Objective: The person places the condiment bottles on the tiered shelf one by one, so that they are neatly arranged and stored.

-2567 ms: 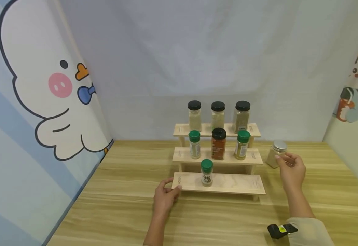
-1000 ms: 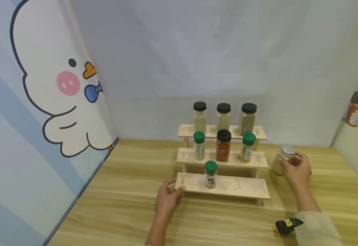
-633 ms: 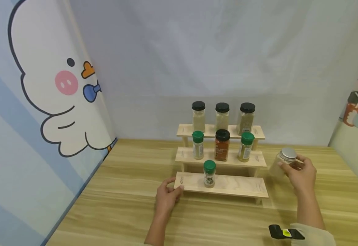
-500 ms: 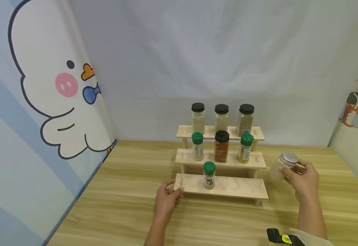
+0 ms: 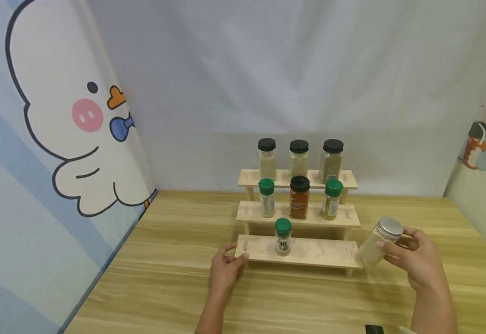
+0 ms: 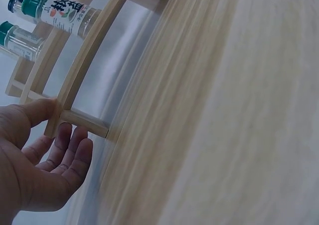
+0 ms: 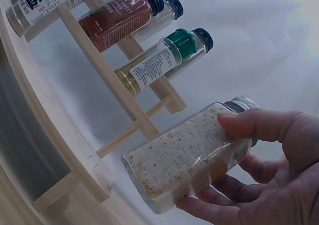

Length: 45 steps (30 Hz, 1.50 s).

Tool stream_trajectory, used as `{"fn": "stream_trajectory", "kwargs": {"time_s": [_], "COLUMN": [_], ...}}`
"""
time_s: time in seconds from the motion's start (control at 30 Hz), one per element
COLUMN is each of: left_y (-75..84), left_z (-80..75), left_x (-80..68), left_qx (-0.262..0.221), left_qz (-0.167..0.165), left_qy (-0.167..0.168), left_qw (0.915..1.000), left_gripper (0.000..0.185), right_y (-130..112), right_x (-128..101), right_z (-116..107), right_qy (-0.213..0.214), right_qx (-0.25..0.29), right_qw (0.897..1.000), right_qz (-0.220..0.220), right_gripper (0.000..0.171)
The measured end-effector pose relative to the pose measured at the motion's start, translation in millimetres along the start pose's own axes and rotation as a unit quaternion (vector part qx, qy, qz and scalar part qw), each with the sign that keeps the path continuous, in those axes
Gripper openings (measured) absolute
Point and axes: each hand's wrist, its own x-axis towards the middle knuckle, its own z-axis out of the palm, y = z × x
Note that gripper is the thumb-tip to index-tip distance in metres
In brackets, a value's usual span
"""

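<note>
The silver-capped jar (image 5: 377, 247) of pale, grainy seasoning is off the desk (image 5: 168, 287), tilted with its cap up and to the right, held in the right hand (image 5: 416, 260), whose thumb and fingers wrap its upper part; it hangs just beside the right end of the lowest shelf (image 5: 310, 249) of the three-tier wooden rack (image 5: 297, 218). Doing this step well seems to call for bringing the jar upright before it goes lower, keeping the grip near the cap so the base stays free to meet the board flat, and carrying it in from 3 o'clock rather than over the top. The left hand (image 5: 225, 269) pinches the rack's lower left corner, thumb on top of the board and curled fingers below it, which should keep the light frame from sliding. On the lowest shelf only one green-capped bottle (image 5: 282, 236) stands, left of centre, so bare board lies open between it and the right end. The edges to mind are that shelf's front lip and end post, and the middle tier overhead at 12 o'clock, where a green-capped bottle (image 5: 332, 199) stands near the right end beside the red spice bottle (image 5: 299, 197). Open desk lies at 3 and 6 o'clock.
</note>
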Motion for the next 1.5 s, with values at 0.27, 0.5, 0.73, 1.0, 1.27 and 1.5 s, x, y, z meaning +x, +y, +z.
{"fn": "stream_trajectory", "kwargs": {"time_s": [0.27, 0.5, 0.73, 1.0, 1.27, 1.5], "left_y": [1.9, 1.6, 1.1, 1.4, 1.6, 3.0], "left_z": [0.1, 0.4, 1.1, 1.9, 5.5, 4.6], "left_x": [-0.4, -2.6, -1.6, -1.3, 0.2, -2.5], "left_qx": [0.004, 0.006, 0.005, 0.003, 0.008, 0.008], "left_qz": [-0.006, -0.001, -0.010, -0.007, -0.001, 0.006], "left_qy": [0.004, 0.004, 0.016, 0.022, 0.032, 0.038], "left_qw": [1.0000, 1.0000, 0.9998, 0.9997, 0.9995, 0.9992], "left_gripper": [0.051, 0.051, 0.047, 0.047, 0.045, 0.045], "right_y": [5, 6, 9, 16, 18, 22], "right_x": [-3, -4, -1, 7, 14, 15], "right_z": [9, 27, 49, 75, 88, 93], "right_qy": [-0.079, -0.103, -0.107, -0.103, -0.094, -0.105], "right_qx": [0.075, 0.036, 0.012, 0.023, -0.004, -0.030], "right_qw": [0.994, 0.993, 0.993, 0.992, 0.994, 0.992], "right_qz": [-0.011, -0.040, -0.055, -0.070, -0.058, -0.067], "right_gripper": [0.041, 0.043, 0.047, 0.052, 0.059, 0.061]}}
